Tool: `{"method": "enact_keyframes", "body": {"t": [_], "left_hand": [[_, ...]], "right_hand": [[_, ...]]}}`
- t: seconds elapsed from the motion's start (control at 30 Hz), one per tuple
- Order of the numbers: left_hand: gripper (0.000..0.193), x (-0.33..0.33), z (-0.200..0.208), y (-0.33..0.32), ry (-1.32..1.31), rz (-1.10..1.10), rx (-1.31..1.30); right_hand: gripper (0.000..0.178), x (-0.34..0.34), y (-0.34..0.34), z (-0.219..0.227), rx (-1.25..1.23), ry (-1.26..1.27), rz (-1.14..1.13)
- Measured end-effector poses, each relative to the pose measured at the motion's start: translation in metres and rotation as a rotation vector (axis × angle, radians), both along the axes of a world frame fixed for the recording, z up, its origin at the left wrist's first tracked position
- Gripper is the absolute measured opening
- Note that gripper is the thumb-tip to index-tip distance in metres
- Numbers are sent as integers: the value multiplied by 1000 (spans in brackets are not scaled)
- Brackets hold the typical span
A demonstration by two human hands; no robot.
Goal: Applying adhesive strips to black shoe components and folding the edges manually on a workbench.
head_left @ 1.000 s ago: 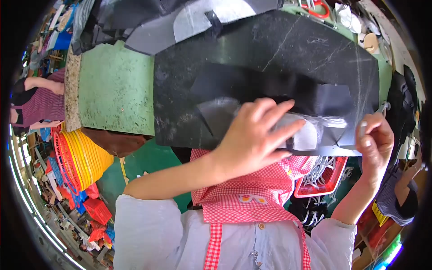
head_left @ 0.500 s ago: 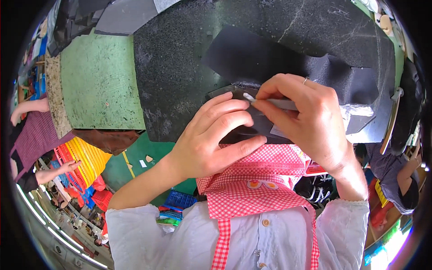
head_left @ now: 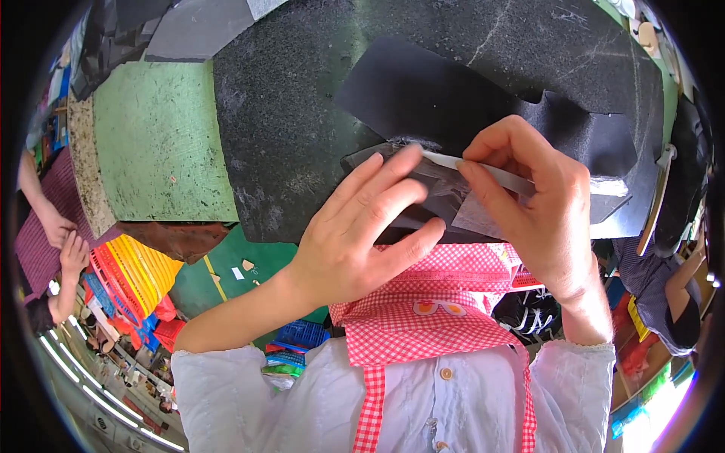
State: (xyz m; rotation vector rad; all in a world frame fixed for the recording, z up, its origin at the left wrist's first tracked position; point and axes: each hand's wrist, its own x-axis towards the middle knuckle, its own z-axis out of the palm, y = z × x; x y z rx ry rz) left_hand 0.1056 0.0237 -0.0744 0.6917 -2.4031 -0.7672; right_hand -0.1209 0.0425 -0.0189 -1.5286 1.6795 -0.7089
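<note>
A slim white strip point(head_left: 477, 172), narrow at its left end, is pinched between the thumb and fingers of my right hand point(head_left: 540, 204). My left hand point(head_left: 359, 226) has its fingers stretched apart over a dark grey, partly shiny sheet piece point(head_left: 445, 189) at the near edge of the table. One left fingertip, slightly blurred, is beside the strip's left end; I cannot tell if they touch. Behind both hands lies a long black sheet point(head_left: 430, 87), its right part wavy and raised.
The dark speckled table top point(head_left: 294, 98) carries the work, with a light green board point(head_left: 158, 143) at its left. Dark sheets point(head_left: 200, 30) are piled far left. A long brown-edged tool point(head_left: 655, 204) lies at the right rim. Yellow crates point(head_left: 140, 264) and other people stand left; another person is right.
My right hand has moved a little right, and more of the white strip shows. The left fingers have shifted slightly up. At the left, another person's hands have come together.
</note>
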Motion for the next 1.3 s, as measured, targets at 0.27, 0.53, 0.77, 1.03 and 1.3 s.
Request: {"method": "enact_keyframes", "body": {"t": [0.27,0.53,0.77,1.03,1.3], "left_hand": [[47,-4,8,-1,-86,-43,19],[70,-16,13,3,-415,9,-264],[66,-19,13,1,-383,57,-283],[59,-69,55,-18,-295,-78,-64],[59,-104,20,9,-184,-248,-124]], "right_hand": [[18,0,-5,-8,-89,135,39],[29,-44,30,20,156,194,-106],[17,-74,42,20,133,-36,-373],[20,-86,45,6,154,138,-289],[20,-121,84,2,67,-49,-507]]}}
